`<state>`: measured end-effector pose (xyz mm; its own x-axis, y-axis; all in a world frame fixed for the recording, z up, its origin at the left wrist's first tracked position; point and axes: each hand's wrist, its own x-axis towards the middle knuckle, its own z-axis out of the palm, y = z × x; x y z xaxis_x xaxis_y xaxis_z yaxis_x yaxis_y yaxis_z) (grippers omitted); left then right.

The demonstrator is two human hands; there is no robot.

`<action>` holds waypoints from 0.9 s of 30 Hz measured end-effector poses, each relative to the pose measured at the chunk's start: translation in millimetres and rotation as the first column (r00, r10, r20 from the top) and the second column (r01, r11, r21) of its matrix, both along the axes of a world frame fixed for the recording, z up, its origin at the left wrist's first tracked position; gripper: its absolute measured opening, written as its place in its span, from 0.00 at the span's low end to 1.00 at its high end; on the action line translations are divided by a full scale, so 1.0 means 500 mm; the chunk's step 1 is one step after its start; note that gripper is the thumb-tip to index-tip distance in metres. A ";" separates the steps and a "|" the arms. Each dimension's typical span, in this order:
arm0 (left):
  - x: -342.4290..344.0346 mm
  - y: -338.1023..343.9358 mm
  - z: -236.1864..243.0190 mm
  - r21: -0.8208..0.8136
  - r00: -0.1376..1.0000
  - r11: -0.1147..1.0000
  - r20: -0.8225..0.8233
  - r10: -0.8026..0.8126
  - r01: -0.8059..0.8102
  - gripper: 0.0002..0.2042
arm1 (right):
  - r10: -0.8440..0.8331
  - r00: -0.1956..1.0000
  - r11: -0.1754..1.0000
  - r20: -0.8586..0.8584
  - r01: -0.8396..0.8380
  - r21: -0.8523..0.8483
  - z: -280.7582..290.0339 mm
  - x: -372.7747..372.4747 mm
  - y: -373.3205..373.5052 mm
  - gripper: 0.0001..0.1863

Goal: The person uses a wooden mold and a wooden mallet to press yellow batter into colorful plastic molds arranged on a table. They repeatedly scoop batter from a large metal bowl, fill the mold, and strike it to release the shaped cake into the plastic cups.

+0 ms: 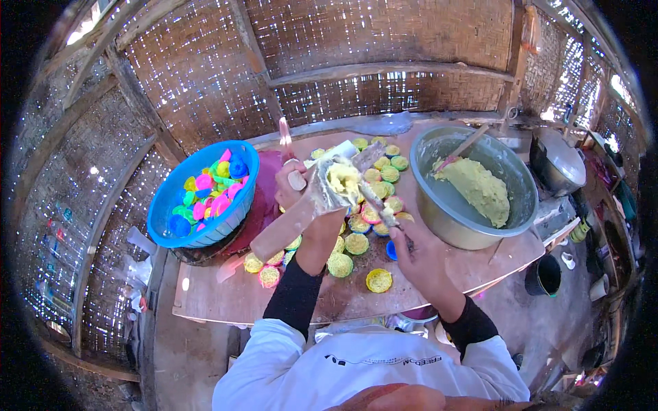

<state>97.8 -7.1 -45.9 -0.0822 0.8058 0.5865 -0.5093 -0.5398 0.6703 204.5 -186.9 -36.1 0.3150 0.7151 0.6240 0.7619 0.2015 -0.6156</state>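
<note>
My left hand is closed around a press-like tool with flat wooden arms and a dough-smeared chamber. Soft pale-yellow dough fills the chamber's mouth. My right hand grips a narrow, dough-coated spatula, its blade tip beside that mouth. Under and around both hands, many small coloured cups hold yellow strand-textured dough, among them a filled cup near my left wrist. A yellow cup stands by itself closer to the front edge. Beside my right fingers is a blue cup, partly hidden.
A blue basket of bright plastic cups stands at the table's left. On the right, a large metal basin contains a dough mound and a stirring stick. Beyond it sits a lidded pot. A black bucket is on the floor.
</note>
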 end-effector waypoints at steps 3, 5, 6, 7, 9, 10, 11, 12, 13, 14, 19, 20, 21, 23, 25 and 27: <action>-0.016 0.009 0.004 -0.004 0.997 0.999 -0.061 0.054 -0.054 0.18 | 0.016 0.999 0.999 0.034 -0.015 -0.032 -0.020 -0.017 -0.018 0.08; -0.029 0.015 0.015 0.000 0.991 0.996 -0.094 0.094 -0.095 0.19 | 0.037 0.998 0.995 0.049 -0.032 -0.091 -0.018 -0.017 -0.034 0.08; -0.032 0.017 0.015 -0.007 0.991 0.996 -0.097 0.091 -0.092 0.19 | 0.046 0.997 0.992 0.057 -0.039 -0.120 -0.017 -0.013 -0.041 0.08; -0.033 0.017 0.013 -0.013 0.992 0.996 -0.091 0.085 -0.086 0.19 | 0.061 0.997 0.992 0.047 -0.055 -0.117 -0.018 -0.006 -0.043 0.09; -0.032 0.019 0.013 -0.037 0.998 0.999 -0.056 0.022 -0.024 0.18 | 0.088 0.996 0.990 0.029 -0.084 -0.110 -0.022 0.007 -0.045 0.09; -0.032 0.017 0.014 -0.049 1.000 0.999 -0.022 -0.021 0.020 0.18 | 0.056 0.998 0.995 0.035 -0.053 -0.087 -0.019 0.013 -0.035 0.09; -0.027 0.015 0.014 -0.059 0.997 0.995 0.027 -0.079 0.080 0.17 | 0.022 0.999 0.998 0.041 -0.019 -0.061 -0.010 0.024 -0.016 0.09; -0.027 0.008 0.009 -0.073 0.983 0.984 0.093 -0.156 0.163 0.17 | -0.013 0.999 0.999 0.046 0.014 -0.036 -0.005 0.029 -0.006 0.09; -0.024 0.002 0.009 -0.076 0.956 0.964 0.168 -0.239 0.255 0.16 | -0.012 0.999 0.998 0.031 0.014 -0.056 -0.005 0.025 -0.008 0.09; -0.022 -0.002 0.009 -0.075 0.911 0.931 0.247 -0.331 0.358 0.16 | -0.012 1.000 0.997 0.017 0.014 -0.076 -0.008 0.016 -0.011 0.09; -0.048 0.010 0.035 0.067 0.435 0.567 0.569 -0.697 0.821 0.15 | 0.161 0.985 0.961 -0.056 -0.170 -0.218 -0.010 0.017 -0.071 0.10; -0.059 0.016 0.046 0.083 0.390 0.531 0.585 -0.711 0.843 0.14 | 0.182 0.983 0.959 -0.029 -0.184 -0.215 -0.009 0.047 -0.083 0.10; -0.077 0.025 0.056 0.076 0.412 0.546 0.572 -0.710 0.835 0.14 | 0.041 0.999 0.983 0.013 -0.038 -0.179 -0.010 0.097 -0.090 0.10; -0.126 0.033 0.073 -0.031 0.596 0.668 0.484 -0.641 0.744 0.14 | -0.293 0.941 0.887 0.170 0.334 -0.319 0.036 0.215 -0.092 0.11; -0.141 0.018 0.089 -0.040 0.860 0.861 0.095 -0.502 0.507 0.14 | -0.390 0.732 0.683 0.559 0.637 -0.357 0.058 0.330 -0.092 0.13; -0.160 0.009 0.095 -0.101 0.944 0.989 -0.300 -0.137 0.111 0.19 | -0.326 0.652 0.468 0.685 0.740 -0.483 0.028 0.433 -0.089 0.13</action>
